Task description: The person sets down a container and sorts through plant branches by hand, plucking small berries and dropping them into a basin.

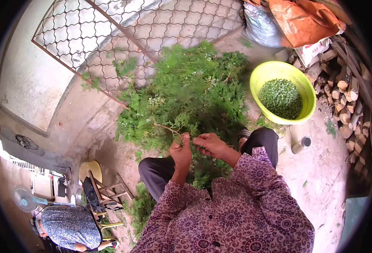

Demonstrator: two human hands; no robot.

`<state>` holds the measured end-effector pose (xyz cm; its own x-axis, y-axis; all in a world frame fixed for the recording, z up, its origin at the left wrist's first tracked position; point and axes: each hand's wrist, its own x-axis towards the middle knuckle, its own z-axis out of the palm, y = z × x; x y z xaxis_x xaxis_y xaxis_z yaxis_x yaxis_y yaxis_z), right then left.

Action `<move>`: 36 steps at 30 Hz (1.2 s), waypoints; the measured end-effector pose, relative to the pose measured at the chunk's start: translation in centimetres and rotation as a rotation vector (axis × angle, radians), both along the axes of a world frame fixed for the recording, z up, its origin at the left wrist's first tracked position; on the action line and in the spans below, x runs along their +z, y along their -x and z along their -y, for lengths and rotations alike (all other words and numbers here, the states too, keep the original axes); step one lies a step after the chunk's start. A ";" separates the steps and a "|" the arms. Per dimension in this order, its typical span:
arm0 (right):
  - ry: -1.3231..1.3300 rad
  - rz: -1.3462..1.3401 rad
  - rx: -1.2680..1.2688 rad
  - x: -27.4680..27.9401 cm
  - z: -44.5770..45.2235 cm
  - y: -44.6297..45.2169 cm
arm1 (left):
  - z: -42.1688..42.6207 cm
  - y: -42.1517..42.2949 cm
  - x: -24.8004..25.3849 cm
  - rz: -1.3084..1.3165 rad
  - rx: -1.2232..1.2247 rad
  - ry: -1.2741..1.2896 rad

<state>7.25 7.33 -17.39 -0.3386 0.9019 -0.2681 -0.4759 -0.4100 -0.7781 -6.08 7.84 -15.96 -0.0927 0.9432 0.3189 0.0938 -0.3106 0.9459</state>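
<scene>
My left hand [181,152] is closed round the stem of a leafy evergreen branch [168,127], whose brown twig runs up and to the left from my fingers. Right beside it, the fingers of my right hand [211,145] are pinched together near the sprig; whatever they grip is too small to make out. A big heap of green cut branches [194,84], dotted with pale berries, lies on the ground just beyond both hands. To the right stands a yellow basin [257,76] partly filled with small green berries [281,99].
A metal can [305,142] stands below the basin. Stacked firewood [346,101] and sacks [304,21] line the right side. A rusty wire-mesh panel [89,33] lies at upper left. At lower left, another person [70,225] sits near a fan [25,199] and a wooden chair [106,189].
</scene>
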 end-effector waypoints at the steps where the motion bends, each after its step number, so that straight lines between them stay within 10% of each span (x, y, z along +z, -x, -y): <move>1: 0.004 -0.002 -0.006 -0.3 0.0 0.0 | 0.1 -0.2 -0.1 -0.002 -0.006 0.004; 25: 0.339 -0.679 -0.138 -5.2 3.9 1.4 | 3.1 0.1 -1.6 0.246 -0.136 0.368; 29: 0.262 -0.857 -0.163 -4.4 3.6 0.6 | 1.6 5.6 0.3 0.605 0.102 0.515; 36: 0.016 -0.641 -0.475 3.4 0.6 -9.6 | 2.3 23.0 6.1 0.326 0.607 0.059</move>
